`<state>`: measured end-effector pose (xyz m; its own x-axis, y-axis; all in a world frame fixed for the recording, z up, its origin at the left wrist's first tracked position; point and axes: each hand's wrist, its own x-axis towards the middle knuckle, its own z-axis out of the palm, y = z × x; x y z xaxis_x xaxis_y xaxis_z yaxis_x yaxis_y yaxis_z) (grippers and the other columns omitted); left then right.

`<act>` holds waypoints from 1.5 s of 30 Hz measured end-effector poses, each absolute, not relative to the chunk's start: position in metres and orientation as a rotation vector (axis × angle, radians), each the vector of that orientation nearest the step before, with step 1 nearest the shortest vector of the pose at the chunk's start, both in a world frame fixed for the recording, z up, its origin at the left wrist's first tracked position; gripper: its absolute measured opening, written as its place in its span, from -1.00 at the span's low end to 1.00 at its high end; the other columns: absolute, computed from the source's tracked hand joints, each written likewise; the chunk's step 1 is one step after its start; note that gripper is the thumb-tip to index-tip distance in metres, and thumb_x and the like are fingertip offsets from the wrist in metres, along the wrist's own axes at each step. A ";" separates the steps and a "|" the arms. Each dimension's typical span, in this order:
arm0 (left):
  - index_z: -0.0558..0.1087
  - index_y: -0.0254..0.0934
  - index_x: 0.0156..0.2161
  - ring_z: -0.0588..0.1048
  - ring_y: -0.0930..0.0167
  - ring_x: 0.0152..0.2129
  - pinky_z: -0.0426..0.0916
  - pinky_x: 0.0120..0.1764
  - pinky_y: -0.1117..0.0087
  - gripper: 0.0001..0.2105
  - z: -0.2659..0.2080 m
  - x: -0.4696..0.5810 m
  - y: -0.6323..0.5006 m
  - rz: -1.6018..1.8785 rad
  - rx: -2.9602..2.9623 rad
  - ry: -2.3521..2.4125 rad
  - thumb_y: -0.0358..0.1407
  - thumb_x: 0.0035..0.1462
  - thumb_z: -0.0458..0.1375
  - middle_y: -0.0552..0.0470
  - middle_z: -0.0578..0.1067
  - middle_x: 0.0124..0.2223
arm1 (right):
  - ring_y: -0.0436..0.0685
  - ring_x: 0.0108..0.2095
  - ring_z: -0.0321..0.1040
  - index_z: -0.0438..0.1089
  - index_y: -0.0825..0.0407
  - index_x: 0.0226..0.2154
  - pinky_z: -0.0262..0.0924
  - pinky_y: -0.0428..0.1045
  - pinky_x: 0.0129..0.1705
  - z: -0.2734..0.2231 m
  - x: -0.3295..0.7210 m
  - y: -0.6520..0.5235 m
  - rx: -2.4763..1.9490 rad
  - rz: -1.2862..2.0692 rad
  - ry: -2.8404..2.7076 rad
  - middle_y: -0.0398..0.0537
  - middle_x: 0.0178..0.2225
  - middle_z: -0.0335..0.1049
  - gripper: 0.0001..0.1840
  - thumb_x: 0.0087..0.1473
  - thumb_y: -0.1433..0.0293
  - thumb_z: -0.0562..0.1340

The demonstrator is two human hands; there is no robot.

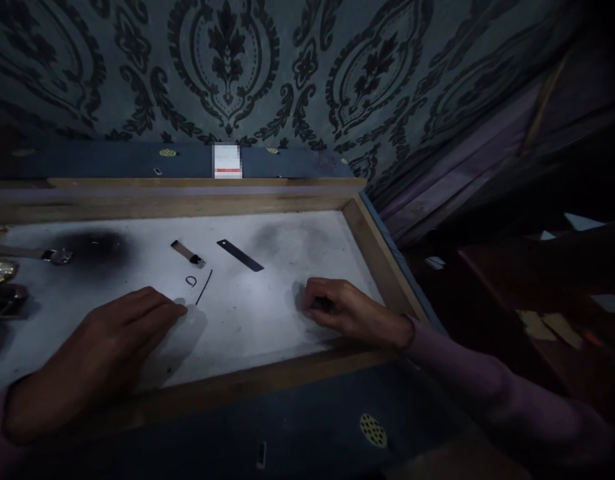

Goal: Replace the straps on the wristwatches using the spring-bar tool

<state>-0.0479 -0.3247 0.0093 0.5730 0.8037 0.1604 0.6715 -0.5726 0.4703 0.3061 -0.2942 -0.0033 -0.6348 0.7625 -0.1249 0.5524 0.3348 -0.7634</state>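
Both hands [107,340] [344,303] hover at a wood-rimmed white surface [272,307] below patterned wall covering [307,67].

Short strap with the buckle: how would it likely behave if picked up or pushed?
The strap would probably flex, being a thin band. Its metallic-looking buckle may make that end hang heavier. Lying flat, it should slide rather than roll.
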 end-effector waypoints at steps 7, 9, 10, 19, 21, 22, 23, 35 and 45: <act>0.46 -0.18 -0.13 0.50 0.38 -0.35 0.36 -0.29 0.42 -0.82 0.026 -0.056 -0.323 0.603 2.338 1.293 -0.29 0.28 0.02 0.03 0.53 -0.26 | 0.07 -0.37 0.30 0.32 0.04 -0.47 0.20 -0.04 -0.36 0.005 0.306 -0.289 -1.346 1.364 -2.006 -0.05 -0.36 0.40 -0.78 0.11 0.25 0.22; 0.47 -0.20 -0.17 0.50 0.39 -0.38 0.36 -0.32 0.44 -0.84 0.032 -0.061 -0.323 0.588 2.263 1.352 -0.28 0.27 0.04 0.04 0.54 -0.28 | 0.09 -0.39 0.33 0.33 0.03 -0.51 0.22 -0.04 -0.38 0.005 0.304 -0.287 -1.389 1.408 -1.917 -0.04 -0.40 0.42 -0.69 0.06 0.15 0.27; 0.47 -0.21 -0.19 0.50 0.40 -0.40 0.35 -0.35 0.45 -0.84 0.034 -0.064 -0.323 0.552 2.232 1.378 -0.27 0.27 0.05 0.04 0.54 -0.30 | 0.08 -0.42 0.32 0.33 0.03 -0.52 0.23 -0.04 -0.41 0.004 0.304 -0.286 -1.418 1.409 -1.886 -0.05 -0.44 0.41 -0.64 0.02 0.10 0.30; 0.50 -0.22 -0.22 0.51 0.41 -0.41 0.36 -0.36 0.48 -0.77 0.035 -0.114 -0.338 0.321 2.042 1.631 -0.17 0.25 0.04 0.05 0.56 -0.28 | 0.21 -0.32 0.48 0.57 -0.09 -0.40 0.42 0.00 -0.36 -0.006 0.299 -0.275 -1.539 1.243 -1.812 0.04 -0.32 0.54 -0.51 -0.18 -0.14 0.36; 0.50 -0.21 -0.19 0.52 0.39 -0.37 0.38 -0.31 0.46 -0.75 0.033 -0.124 -0.343 0.285 2.031 1.658 -0.14 0.26 0.04 0.05 0.57 -0.25 | 0.22 -0.33 0.48 0.58 -0.12 -0.44 0.43 0.00 -0.38 -0.006 0.300 -0.273 -1.529 1.211 -1.834 0.02 -0.34 0.55 -0.51 -0.18 -0.16 0.34; 0.50 -0.19 -0.16 0.53 0.37 -0.33 0.39 -0.27 0.44 -0.74 0.030 -0.129 -0.345 0.267 2.035 1.669 -0.13 0.26 0.03 0.05 0.57 -0.22 | 0.21 -0.35 0.48 0.58 -0.12 -0.45 0.42 0.00 -0.40 -0.005 0.301 -0.273 -1.531 1.198 -1.841 0.02 -0.36 0.54 -0.51 -0.18 -0.18 0.33; 0.50 -0.18 -0.14 0.53 0.35 -0.28 0.39 -0.23 0.42 -0.73 0.027 -0.134 -0.348 0.238 2.045 1.673 -0.11 0.26 0.03 0.04 0.57 -0.18 | 0.20 -0.39 0.48 0.58 -0.12 -0.46 0.41 0.00 -0.44 -0.005 0.301 -0.272 -1.538 1.184 -1.842 0.02 -0.38 0.54 -0.50 -0.17 -0.19 0.32; 0.43 -0.24 -0.10 0.42 0.37 -0.28 0.34 -0.24 0.38 -0.77 0.023 -0.085 -0.317 0.192 2.439 1.291 -0.36 0.32 -0.08 -0.03 0.46 -0.20 | 0.04 -0.61 0.22 0.46 0.07 -0.35 0.10 -0.09 -0.60 -0.004 0.261 -0.247 -1.469 1.277 -1.849 -0.12 -0.60 0.33 -0.62 0.02 0.08 0.22; 0.34 -0.25 0.03 0.30 0.27 -0.11 0.30 -0.08 0.22 -0.76 -0.004 -0.054 -0.254 0.455 2.565 1.215 -0.38 0.29 -0.01 -0.11 0.36 -0.04 | 0.10 -0.38 0.32 0.39 0.06 -0.30 0.19 -0.03 -0.37 -0.021 0.231 -0.225 -1.385 0.565 -2.342 -0.03 -0.30 0.33 -0.90 0.06 0.44 0.20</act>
